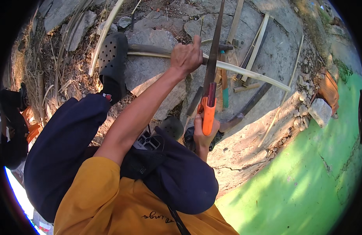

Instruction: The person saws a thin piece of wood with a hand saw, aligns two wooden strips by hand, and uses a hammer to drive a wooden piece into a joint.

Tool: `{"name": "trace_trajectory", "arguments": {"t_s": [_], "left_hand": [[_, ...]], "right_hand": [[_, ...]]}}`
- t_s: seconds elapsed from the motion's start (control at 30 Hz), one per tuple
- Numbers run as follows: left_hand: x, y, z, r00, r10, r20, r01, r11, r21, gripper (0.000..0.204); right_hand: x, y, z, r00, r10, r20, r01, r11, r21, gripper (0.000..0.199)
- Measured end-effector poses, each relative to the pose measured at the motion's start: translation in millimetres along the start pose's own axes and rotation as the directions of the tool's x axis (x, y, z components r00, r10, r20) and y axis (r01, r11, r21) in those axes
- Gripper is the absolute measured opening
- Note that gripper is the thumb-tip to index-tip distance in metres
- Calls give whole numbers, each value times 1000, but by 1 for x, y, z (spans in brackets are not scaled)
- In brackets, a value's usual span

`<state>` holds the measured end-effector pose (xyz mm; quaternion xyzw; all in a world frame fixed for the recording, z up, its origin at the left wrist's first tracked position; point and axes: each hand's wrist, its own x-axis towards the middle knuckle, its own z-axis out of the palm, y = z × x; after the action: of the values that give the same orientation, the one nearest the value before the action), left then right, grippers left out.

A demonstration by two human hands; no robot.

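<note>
My left hand [187, 56] is closed around a split bamboo strip [251, 74], its index finger raised. The strip runs across the stone slabs, its left end against my black clog [112, 58]. In my right hand [206, 131] is the orange handle of a handsaw [213, 55]. The saw's long dark blade points away from me and crosses the strip just right of my left hand. Whether its teeth touch the strip, I cannot tell. Just beyond the crossing lies a hammer [225, 80] with an orange and teal handle, partly hidden by the strip.
A long dark blade with a handle [251, 102] lies to the right. Several pale strips [256, 46] rest farther off. Loose stones and a pale block [320, 112] border a green surface [294, 180]. Another strip [104, 37] and dry stalks [41, 90] lie left.
</note>
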<state>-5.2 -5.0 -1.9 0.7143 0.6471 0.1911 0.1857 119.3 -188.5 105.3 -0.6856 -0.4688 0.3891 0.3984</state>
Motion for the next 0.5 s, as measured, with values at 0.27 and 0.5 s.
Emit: {"name": "trace_trajectory", "arguments": {"t_s": [0.27,0.5], "left_hand": [[14,-6,0,994,-106,-19,106,994,6,20],[9,-9,2,997,-68,-34,69,997,22,19]], "right_hand": [[-59,-20,-11,990,129,53,-124,988,-92,28],[-28,-6,-4,979,168,116,-165,986,-37,8]]}}
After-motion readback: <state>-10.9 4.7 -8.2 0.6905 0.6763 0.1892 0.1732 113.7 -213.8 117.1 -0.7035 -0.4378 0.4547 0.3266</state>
